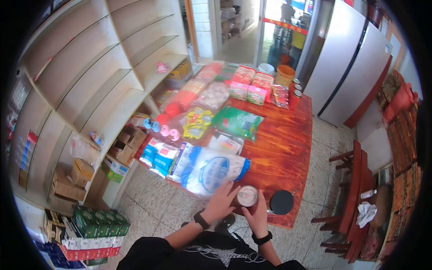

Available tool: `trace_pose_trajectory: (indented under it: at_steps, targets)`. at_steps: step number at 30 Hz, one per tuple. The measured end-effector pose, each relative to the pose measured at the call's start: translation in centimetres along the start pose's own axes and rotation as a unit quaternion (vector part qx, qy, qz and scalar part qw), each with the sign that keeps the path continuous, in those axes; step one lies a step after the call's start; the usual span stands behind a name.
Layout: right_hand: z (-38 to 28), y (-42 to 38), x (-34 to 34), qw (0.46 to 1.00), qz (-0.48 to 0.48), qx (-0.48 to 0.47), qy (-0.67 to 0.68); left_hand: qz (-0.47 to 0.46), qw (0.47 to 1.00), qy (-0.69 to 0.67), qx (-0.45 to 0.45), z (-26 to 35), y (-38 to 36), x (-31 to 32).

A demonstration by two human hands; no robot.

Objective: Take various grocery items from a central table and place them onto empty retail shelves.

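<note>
A can with a pull-tab lid [247, 196] stands upright at the near edge of the red-brown wooden table [281, 146]. My right hand [256, 219] is closed around the can's near and right sides, thumb toward the left. At the can's left is my left hand [220, 201], fingers stretched out beside it and over the near corner of a white and blue plastic package [211, 170]. Whether those left fingertips press on the can is hard to see. A jar with a black lid [281, 202] stands just right of my right hand.
Farther back lie a green bag [237, 122], yellow packets [197, 123], pink and red packages [247, 93] and several small cans [295, 92]. Left is a shelf unit [112, 96], right a wooden bench [355, 193]. Stacked boxes [96, 229] stand on the floor, lower left.
</note>
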State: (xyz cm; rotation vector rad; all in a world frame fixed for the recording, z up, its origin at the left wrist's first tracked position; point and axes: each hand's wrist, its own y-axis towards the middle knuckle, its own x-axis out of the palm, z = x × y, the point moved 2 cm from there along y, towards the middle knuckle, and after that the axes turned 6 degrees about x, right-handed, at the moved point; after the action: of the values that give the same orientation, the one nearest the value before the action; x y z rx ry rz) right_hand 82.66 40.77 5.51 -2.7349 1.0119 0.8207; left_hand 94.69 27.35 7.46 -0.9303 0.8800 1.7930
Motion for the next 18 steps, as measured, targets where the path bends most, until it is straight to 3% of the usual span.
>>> trace_pose_trajectory:
  at_steps: [3, 8, 13, 15, 17, 18]
  targets:
    - [-0.5, 0.5, -0.9, 0.998, 0.004, -0.015, 0.056, 0.044, 0.999, 0.009, -0.017, -0.4, -2.7, -1.4]
    - [-5.6, 1.3, -1.1, 0.995, 0.050, -0.086, 0.017, 0.157, 0.981, 0.058, -0.102, -1.9, -9.7, -5.8]
    - [-10.8, -1.4, 2.5, 0.984, 0.044, -0.170, 0.005, 0.203, 0.962, 0.074, -0.166, -1.3, -19.9, -11.0]
    - [-14.1, -4.3, 4.7, 0.985, 0.004, -0.167, 0.037, 0.234, 0.949, 0.088, -0.191, -0.6, -24.9, -12.4]
    - [-13.1, -8.1, 8.9, 0.984, -0.088, -0.152, 0.041, 0.238, 0.940, 0.098, -0.224, -0.5, -30.6, -12.2]
    - [-13.6, -10.1, 10.8, 0.968, -0.132, -0.212, 0.005, 0.233, 0.936, 0.100, -0.243, -0.4, -33.5, -11.7]
